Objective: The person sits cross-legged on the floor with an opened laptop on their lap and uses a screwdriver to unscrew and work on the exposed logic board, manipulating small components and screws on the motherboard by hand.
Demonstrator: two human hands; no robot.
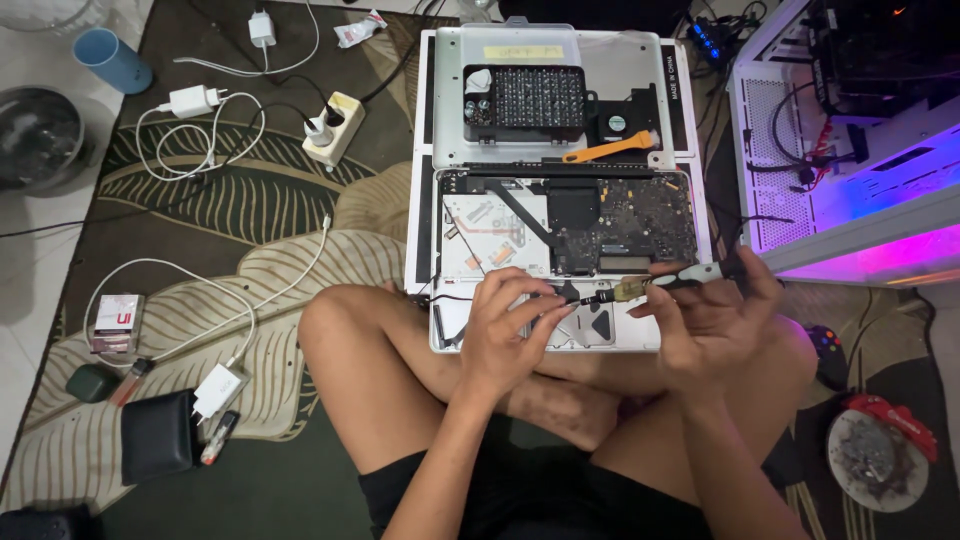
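An opened silver laptop (480,232) lies bottom-up on the rug in front of my crossed legs, its dark circuit board (625,222) exposed. My right hand (712,322) grips a slim black screwdriver (690,277) that points left over the laptop's near edge. My left hand (508,330) pinches a small black part (570,293) at the driver's tip. On the removed silver bottom cover (450,100) behind the laptop sit a black case of screwdriver bits (525,102), a small black fan (618,122) and an orange plastic pry tool (608,150).
White chargers and cables (195,120) and a cream power strip (334,128) lie on the patterned rug at left. A blue cup (112,60), a black pouch (157,436) and a small box (115,322) are also there. A lit white computer case (850,140) stands at right.
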